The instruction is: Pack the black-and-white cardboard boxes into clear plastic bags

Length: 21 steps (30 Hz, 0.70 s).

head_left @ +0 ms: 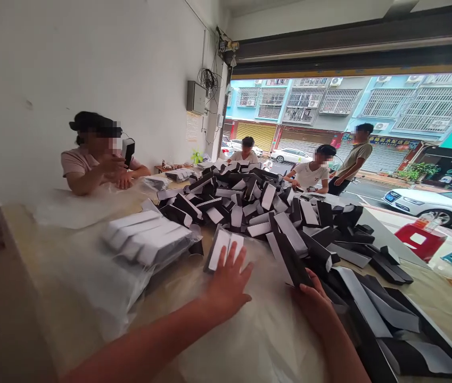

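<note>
My left hand (229,276) lies with spread fingers on two white-faced folded paper boxes (218,247) side by side. Under them and my forearm spreads a clear plastic bag (245,340). My right hand (315,300) grips the near end of a long black-and-white paper box (289,258), which slants away toward the pile. To the left of my left hand rests a filled plastic bag (149,236) with several white boxes in a row inside. Whether the two boxes under my left hand are inside the bag, I cannot tell.
A big heap of loose black-and-white boxes (245,197) covers the table's middle and right. Larger open pieces (405,324) lie near my right forearm. A person (98,159) sits at left; two others sit beyond the heap. A red stool (419,239) stands at right.
</note>
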Each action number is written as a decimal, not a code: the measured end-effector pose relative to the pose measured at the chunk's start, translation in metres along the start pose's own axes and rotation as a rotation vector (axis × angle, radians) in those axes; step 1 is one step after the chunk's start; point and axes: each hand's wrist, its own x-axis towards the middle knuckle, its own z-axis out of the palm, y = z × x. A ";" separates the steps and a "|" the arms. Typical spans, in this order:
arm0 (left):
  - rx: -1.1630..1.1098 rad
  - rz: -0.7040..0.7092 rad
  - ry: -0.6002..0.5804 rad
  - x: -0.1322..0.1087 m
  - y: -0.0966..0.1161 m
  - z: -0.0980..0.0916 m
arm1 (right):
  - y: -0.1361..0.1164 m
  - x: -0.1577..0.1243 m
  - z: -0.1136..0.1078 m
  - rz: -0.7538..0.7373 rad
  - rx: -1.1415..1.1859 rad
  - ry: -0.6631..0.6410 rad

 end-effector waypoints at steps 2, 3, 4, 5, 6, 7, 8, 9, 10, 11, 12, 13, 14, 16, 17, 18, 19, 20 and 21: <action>0.129 -0.106 -0.011 -0.007 -0.016 -0.011 | 0.001 0.000 0.000 0.002 -0.018 -0.012; 0.164 -0.155 -0.024 -0.009 -0.023 -0.013 | 0.001 0.000 0.000 0.002 -0.024 -0.012; 0.178 -0.195 -0.041 -0.011 -0.030 -0.014 | 0.001 -0.001 0.000 0.001 -0.024 -0.008; 0.169 -0.223 -0.064 -0.011 -0.035 -0.012 | 0.001 -0.001 0.000 -0.003 -0.019 -0.004; 0.142 -0.242 -0.088 -0.010 -0.040 -0.010 | 0.002 -0.001 0.000 -0.010 -0.011 -0.001; 0.115 -0.249 -0.095 -0.009 -0.044 -0.007 | 0.002 -0.002 0.001 -0.018 -0.001 -0.001; 0.093 -0.250 -0.094 -0.006 -0.046 -0.003 | 0.002 -0.002 0.001 -0.027 0.009 0.000; 0.081 -0.247 -0.083 -0.003 -0.047 0.000 | 0.003 -0.002 0.001 -0.033 0.017 0.000; 0.080 -0.244 -0.068 0.001 -0.047 0.002 | 0.003 -0.002 0.001 -0.036 0.024 0.001; 0.085 -0.243 -0.057 0.005 -0.046 0.004 | 0.003 -0.001 0.001 -0.037 0.030 0.005; 0.091 -0.244 -0.052 0.009 -0.045 0.005 | 0.004 -0.001 0.000 -0.040 0.036 0.008; 0.093 -0.249 -0.052 0.014 -0.044 0.006 | 0.004 0.000 0.000 -0.043 0.041 0.009; 0.091 -0.256 -0.055 0.018 -0.044 0.006 | 0.004 0.001 -0.001 -0.050 0.047 0.010; 0.070 -0.266 -0.055 0.028 -0.044 0.008 | 0.004 0.002 -0.003 -0.047 0.047 0.013; 0.059 -0.272 -0.052 0.032 -0.045 0.009 | 0.004 0.003 -0.004 -0.036 0.042 0.017; 0.050 -0.277 -0.048 0.037 -0.047 0.010 | 0.003 0.003 -0.005 -0.024 0.035 0.021; 0.046 -0.280 -0.041 0.042 -0.048 0.011 | 0.003 0.003 -0.006 -0.014 0.027 0.025; 0.047 -0.283 -0.031 0.046 -0.049 0.012 | 0.003 0.003 -0.007 -0.009 0.018 0.028; 0.053 -0.285 -0.021 0.050 -0.050 0.013 | 0.002 0.003 -0.007 -0.013 0.011 0.030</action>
